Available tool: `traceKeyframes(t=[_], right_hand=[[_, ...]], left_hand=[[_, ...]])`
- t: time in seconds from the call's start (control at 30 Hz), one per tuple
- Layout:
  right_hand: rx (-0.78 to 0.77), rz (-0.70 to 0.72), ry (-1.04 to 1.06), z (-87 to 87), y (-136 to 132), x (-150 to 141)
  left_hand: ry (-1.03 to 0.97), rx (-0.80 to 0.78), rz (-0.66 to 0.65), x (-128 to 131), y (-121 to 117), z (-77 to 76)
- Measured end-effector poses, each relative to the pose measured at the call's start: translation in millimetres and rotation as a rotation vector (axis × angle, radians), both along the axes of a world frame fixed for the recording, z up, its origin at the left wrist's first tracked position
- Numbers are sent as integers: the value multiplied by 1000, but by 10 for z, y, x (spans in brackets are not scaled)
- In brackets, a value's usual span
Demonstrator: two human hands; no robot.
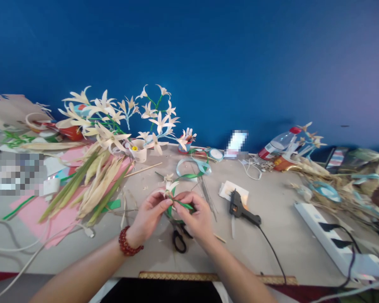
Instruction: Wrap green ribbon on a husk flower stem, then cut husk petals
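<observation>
Between my two hands is a small handmade flower with pale petals [171, 186]. My left hand [150, 210], a red beaded bracelet [128, 243] on its wrist, pinches the flower at its base. In the fingers of my right hand [196, 213] is a strip of green tape [186, 205], held against the base of the flower. Both hands are closed, fingertips nearly touching. Black-handled scissors [179, 241] lie on the table below them, partly hidden by my right hand. The stem is mostly covered by the fingers.
A glue gun [236, 205] lies right of my hands, its cord trailing to the table's front edge. Further right is a white power strip [326, 240]. Corn husks [97, 189] spread over pink paper at left. Finished flowers [161, 122] stand behind, near a blue ribbon loop [180, 168].
</observation>
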State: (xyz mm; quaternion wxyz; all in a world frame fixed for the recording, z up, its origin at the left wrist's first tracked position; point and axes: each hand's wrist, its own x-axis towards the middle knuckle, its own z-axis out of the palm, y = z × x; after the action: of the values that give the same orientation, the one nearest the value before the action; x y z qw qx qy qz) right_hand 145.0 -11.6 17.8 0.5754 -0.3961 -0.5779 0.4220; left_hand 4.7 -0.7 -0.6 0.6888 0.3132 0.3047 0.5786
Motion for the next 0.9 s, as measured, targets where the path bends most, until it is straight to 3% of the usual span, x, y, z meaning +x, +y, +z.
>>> traceKeyframes(t=[0.13,0.23,0.37,0.5,0.7,0.8,0.9], right_hand=[[227,-72,-245,-17,-32,5],[224,-78,-238,-36,-33,-8],[3,-2,-37,2,-17,-22],[-251,180,265,28,31,-16],[-520,374,553,-103,85,-29],[-457,366,543,-134,71,-48],[-213,211,317,-97,39,-35]], left_hand=[[7,-45,57,12,-24,-22],[-5,-62,63,11,-27,13],[12,-27,29,-5,-15,63],[-1,-10,-17,-35,-9,49],[-61,-17,-119,-57,-17,-10],[-95,-12,-126,-45,-10,-4],[-89,-3,-110,-15,0,4]])
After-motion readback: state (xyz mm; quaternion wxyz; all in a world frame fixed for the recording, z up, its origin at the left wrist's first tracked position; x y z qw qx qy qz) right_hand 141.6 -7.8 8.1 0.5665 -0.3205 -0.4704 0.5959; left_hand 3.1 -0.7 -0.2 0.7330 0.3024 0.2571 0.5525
